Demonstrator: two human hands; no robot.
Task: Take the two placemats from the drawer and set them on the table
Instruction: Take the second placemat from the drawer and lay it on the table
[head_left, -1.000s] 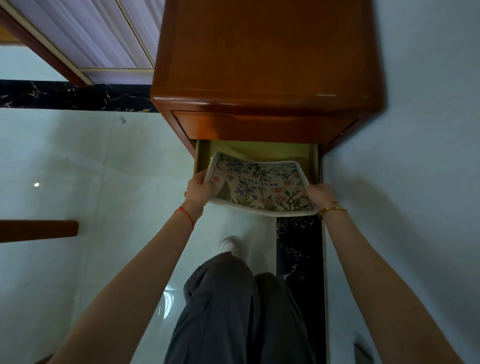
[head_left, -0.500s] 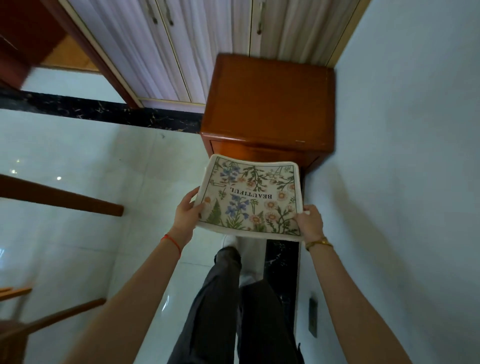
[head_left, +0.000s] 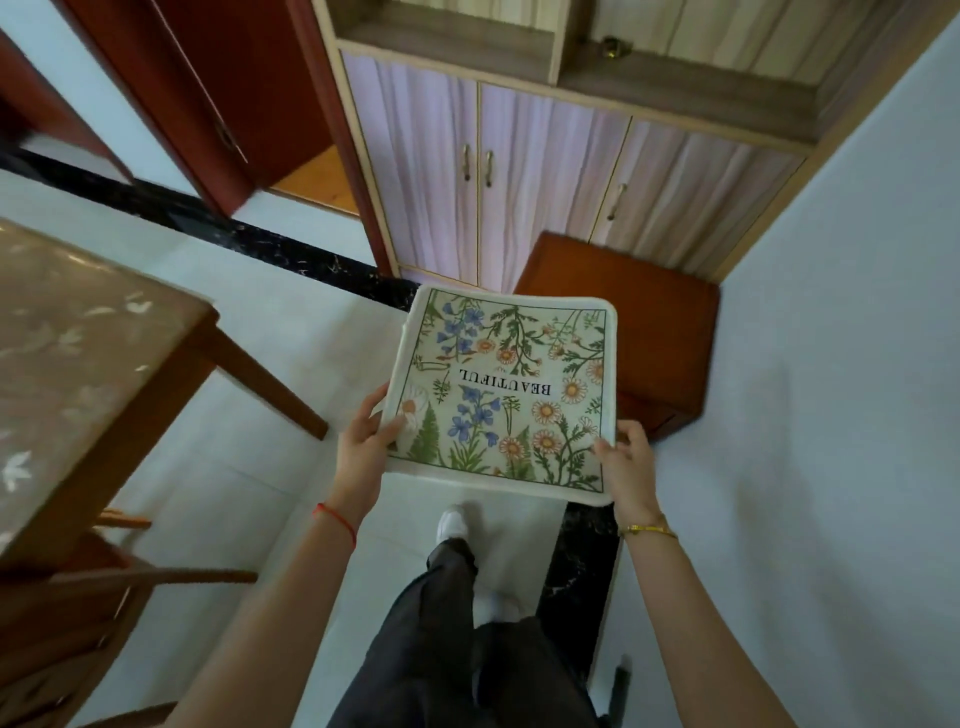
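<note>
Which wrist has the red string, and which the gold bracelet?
The left hand has the red string on its wrist; the right hand has the gold bracelet. Both hands grip the floral placemat by its near corners.

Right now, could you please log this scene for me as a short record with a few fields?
held item: floral placemat, printed BEAUTIFUL, the word upside down to the camera
left hand: grips the mat's near left corner
right hand: grips the mat's near right corner
mat count: cannot tell whether one or two are held
table: to the left, patterned cover, no mat on the part in view
wooden cabinet: behind the mat, in the corner by the wall
</note>
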